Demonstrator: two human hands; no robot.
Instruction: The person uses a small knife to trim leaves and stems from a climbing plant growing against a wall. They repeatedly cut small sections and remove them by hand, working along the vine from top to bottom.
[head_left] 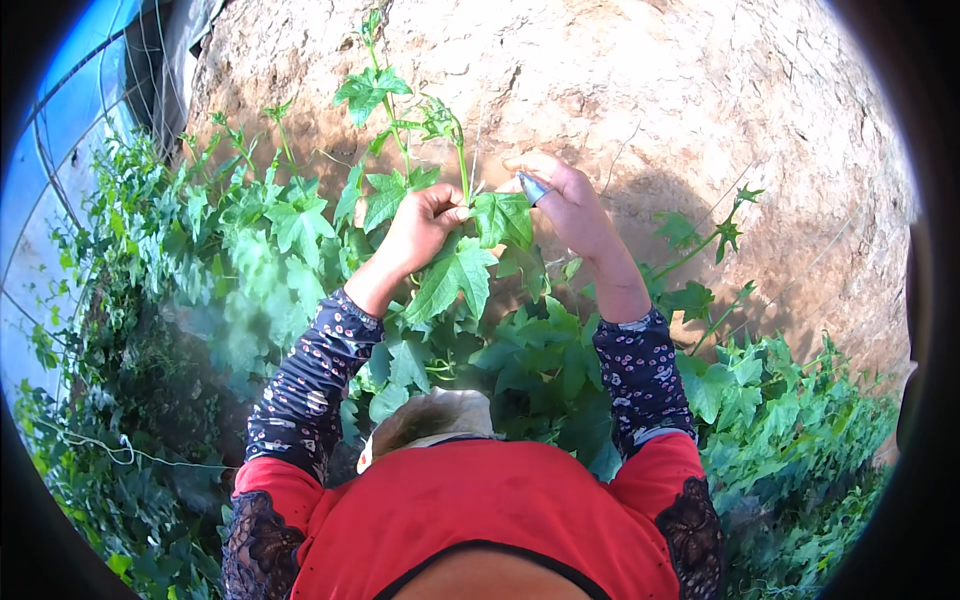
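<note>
My left hand (420, 228) pinches a green vine stem (462, 165) between thumb and fingertips, just below its curled young top. Close by on the right, my right hand (574, 207) is curled with its fingertips toward the same stem. A pointed, shiny metal thumb cap (532, 188) sits on its thumb. Whether anything thin is between those right fingers cannot be made out. A lobed leaf (502, 218) hangs between the hands, and a larger leaf (456, 277) spreads below them. Another leafy shoot (400, 130) rises behind my left hand.
Dense vines (270, 240) crowd the left and lower right. Beyond stands a sunlit, rough earthen wall (700, 90) with thin strings near it. Blue-white sheeting (75, 130) edges the far left. A pale cord (130, 452) crosses the foliage at lower left.
</note>
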